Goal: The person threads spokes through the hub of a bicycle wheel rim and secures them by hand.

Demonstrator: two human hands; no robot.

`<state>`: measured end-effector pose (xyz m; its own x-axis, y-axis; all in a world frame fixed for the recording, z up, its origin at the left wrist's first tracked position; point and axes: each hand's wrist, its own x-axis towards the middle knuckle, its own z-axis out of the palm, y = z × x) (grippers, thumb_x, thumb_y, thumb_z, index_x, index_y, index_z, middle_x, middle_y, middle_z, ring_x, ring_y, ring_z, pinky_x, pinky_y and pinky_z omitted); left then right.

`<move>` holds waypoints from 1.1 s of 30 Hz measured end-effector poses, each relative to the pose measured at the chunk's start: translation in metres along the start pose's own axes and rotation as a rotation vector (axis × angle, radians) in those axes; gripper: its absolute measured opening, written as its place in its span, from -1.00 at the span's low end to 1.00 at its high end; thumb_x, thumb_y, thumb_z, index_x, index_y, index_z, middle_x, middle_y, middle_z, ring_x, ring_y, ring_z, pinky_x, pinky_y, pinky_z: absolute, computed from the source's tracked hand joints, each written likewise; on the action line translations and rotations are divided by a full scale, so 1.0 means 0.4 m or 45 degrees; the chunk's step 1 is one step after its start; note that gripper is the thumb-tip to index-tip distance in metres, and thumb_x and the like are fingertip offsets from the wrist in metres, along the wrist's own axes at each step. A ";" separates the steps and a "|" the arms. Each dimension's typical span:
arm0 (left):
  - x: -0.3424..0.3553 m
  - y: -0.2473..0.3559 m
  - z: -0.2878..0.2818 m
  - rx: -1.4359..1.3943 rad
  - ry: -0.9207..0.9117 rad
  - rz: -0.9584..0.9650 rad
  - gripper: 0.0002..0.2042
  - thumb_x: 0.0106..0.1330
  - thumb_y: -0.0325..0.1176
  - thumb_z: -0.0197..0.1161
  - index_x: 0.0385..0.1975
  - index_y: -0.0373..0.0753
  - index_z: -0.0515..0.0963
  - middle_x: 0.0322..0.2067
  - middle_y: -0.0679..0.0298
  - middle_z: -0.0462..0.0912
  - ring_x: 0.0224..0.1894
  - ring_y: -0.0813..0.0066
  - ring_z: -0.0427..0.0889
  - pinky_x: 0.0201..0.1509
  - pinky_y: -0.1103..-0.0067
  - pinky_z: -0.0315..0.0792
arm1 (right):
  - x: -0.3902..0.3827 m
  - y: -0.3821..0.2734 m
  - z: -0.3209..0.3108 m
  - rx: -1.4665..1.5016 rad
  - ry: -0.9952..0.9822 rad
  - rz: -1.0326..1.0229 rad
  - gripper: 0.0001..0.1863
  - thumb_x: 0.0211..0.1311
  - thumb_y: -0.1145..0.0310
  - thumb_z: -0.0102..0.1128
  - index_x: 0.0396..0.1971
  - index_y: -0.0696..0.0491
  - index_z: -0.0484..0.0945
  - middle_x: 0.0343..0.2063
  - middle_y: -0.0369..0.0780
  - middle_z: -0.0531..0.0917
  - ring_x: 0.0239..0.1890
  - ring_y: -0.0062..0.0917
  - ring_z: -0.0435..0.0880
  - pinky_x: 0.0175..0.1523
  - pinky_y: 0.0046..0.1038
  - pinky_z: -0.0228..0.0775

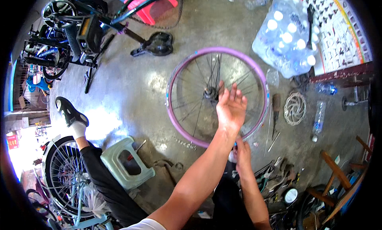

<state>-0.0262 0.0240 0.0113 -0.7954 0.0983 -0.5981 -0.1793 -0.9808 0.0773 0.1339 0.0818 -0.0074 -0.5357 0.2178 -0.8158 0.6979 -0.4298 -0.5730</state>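
Note:
A bicycle wheel (170, 88) without a tyre, its rim purple with a silvery edge, is in front of me over the concrete floor. Its thin dark spokes run to a black hub (210, 93). My left hand (232, 108) reaches over the wheel to the right of the hub, palm up, fingers apart and holding nothing. At the near right of the rim, my right hand (243, 154) is closed on the wheel; part of its grip is hidden by my left forearm.
A brake disc (295, 109) and a screwdriver (276, 114) lie to the right, with piled tools (274, 174) nearer. Wrapped water bottles (284, 35) stand at the far right. A pale green stool (125, 162) and a black saddle (157, 44) are on the left.

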 end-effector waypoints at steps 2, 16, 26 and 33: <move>0.017 -0.004 -0.014 0.083 0.021 -0.011 -0.70 0.51 -0.23 0.09 0.19 0.20 0.41 -0.13 0.41 0.59 -0.17 0.52 0.56 -0.03 0.43 0.48 | 0.006 -0.012 -0.001 0.012 -0.061 0.004 -0.52 0.43 0.00 0.14 -0.65 -0.04 0.38 -0.77 -0.46 0.31 -0.78 -0.75 0.19 -0.67 -0.56 -0.09; -0.082 0.064 -0.050 0.966 0.033 -0.427 -0.73 0.49 -0.09 0.18 -0.02 -0.11 0.58 -0.31 0.50 0.58 -0.31 0.66 0.54 -0.24 0.57 0.40 | -0.001 -0.054 -0.038 0.043 0.066 -0.072 -0.60 0.40 -0.04 0.19 -0.47 -0.04 0.40 -0.71 -0.47 0.32 -0.74 -0.75 0.18 -0.63 -0.56 -0.08; -0.102 0.118 -0.087 1.184 0.012 -0.374 -0.58 0.42 0.18 0.15 -0.19 -0.09 0.54 -0.42 0.41 0.67 -0.32 0.53 0.69 -0.45 0.61 0.24 | -0.027 -0.073 -0.032 0.046 -0.059 -0.080 -0.46 0.40 -0.28 0.04 -0.54 -0.16 0.23 -0.74 -0.49 0.15 -0.76 -0.76 0.01 -0.63 -0.56 -0.24; -0.116 0.103 -0.099 1.166 0.112 -0.120 -0.52 0.46 0.21 0.06 -0.43 -0.12 0.43 -0.56 0.36 0.60 -0.49 0.52 0.68 -0.57 0.61 0.23 | -0.031 -0.069 -0.030 0.048 -0.076 -0.057 -0.47 0.43 -0.24 0.03 -0.54 -0.14 0.24 -0.77 -0.48 0.16 -0.78 -0.77 0.01 -0.65 -0.56 -0.24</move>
<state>0.0263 -0.0278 0.0106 -0.7138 0.1211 -0.6898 -0.6591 -0.4493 0.6031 0.1271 0.1017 0.0175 -0.5938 0.1857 -0.7829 0.6548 -0.4539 -0.6043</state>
